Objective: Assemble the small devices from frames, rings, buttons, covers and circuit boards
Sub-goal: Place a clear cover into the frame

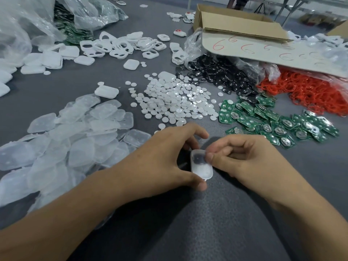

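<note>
Okay, both hands meet low centre over the grey table (188, 232). The left hand (169, 157) grips the small device (201, 163), thumb under its near end and fingers curled over its far end. The right hand (243, 161) has its fingers curled and pinches the device's right edge with its fingertips. The device is a whitish, rounded piece with a dark round spot in its upper half. It is held just above the table, between the two hands. I cannot tell whether it touches the cloth.

Parts ring the hands on three sides. The translucent covers (75, 140) are heaped on the left, and their near edge runs right up beside the left wrist and forearm. The white buttons (175, 102) are spread straight ahead, with the nearest strays just beyond the left fingers. The green circuit boards (273, 121) fan out ahead on the right, their near edge close to the right knuckles. The red rings (310, 91) lie behind the boards, and the black discs (216, 74) spill from a plastic bag beside them. The white frames (122, 46) are piled further back, well apart from the hands. A cardboard box (241, 23) sits behind the rings, and its flap, marked with red sixes, overhangs them.

Open grey surface shows between and below the forearms, to the right under the boards, and in a band between the covers and the frames.
</note>
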`<act>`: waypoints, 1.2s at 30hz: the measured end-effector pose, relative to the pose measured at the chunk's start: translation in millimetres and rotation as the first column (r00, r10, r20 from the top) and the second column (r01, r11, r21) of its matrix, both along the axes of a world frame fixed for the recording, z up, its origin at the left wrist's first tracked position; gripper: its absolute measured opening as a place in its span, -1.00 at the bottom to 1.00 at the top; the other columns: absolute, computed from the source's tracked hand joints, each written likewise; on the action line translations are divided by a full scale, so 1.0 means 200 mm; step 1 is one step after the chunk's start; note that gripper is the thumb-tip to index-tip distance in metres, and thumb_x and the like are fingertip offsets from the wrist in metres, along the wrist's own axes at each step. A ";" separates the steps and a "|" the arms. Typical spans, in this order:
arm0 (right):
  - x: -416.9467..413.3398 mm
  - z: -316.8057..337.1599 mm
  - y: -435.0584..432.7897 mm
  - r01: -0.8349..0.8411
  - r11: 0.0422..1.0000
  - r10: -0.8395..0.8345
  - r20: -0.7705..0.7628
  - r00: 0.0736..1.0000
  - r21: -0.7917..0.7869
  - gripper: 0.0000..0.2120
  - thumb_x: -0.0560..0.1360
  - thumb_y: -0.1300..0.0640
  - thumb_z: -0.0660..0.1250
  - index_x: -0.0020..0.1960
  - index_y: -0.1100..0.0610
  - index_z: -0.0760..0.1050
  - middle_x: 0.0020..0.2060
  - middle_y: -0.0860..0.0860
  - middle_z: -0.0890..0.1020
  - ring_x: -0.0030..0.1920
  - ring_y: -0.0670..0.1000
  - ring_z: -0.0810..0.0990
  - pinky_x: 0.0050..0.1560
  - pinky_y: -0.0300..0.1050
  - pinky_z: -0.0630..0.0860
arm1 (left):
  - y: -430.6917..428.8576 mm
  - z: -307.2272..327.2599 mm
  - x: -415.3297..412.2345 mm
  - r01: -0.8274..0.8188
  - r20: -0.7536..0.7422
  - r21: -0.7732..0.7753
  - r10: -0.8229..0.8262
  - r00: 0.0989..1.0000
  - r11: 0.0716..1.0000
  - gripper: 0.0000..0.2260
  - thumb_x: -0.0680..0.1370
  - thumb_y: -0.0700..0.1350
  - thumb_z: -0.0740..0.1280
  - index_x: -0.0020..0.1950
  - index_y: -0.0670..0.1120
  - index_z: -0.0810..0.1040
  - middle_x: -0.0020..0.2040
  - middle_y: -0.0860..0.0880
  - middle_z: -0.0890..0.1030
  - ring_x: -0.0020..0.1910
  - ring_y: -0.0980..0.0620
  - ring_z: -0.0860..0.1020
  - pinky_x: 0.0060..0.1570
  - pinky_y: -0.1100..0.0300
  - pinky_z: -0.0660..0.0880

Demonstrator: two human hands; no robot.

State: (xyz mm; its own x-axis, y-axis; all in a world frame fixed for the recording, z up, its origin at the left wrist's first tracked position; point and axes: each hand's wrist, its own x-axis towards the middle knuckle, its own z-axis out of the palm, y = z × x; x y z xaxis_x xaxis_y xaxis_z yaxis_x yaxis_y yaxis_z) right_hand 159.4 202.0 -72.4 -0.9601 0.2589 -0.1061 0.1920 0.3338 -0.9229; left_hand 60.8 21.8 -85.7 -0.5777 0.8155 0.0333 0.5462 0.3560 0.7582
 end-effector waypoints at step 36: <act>0.00 -0.04 0.05 0.195 0.917 -0.111 -0.246 0.963 0.348 -0.85 0.50 0.14 0.43 -0.04 -0.11 0.66 -0.26 -0.04 0.65 -0.34 0.08 0.59 -0.29 -0.05 0.54 | -0.01 0.02 -0.02 0.031 -0.048 -0.049 -0.033 0.998 0.998 -0.33 0.27 0.22 0.63 0.28 0.31 0.40 0.08 0.30 0.55 0.18 0.38 0.46 0.08 0.53 0.34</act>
State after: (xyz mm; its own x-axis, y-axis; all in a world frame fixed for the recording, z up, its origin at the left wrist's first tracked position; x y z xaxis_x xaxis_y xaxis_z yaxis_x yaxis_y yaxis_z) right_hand 160.0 212.8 -81.4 -0.8939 0.3846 0.2302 0.0772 0.6380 -0.7662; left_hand 57.8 19.1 -82.0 -0.5498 0.8350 0.0214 0.5941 0.3729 0.7127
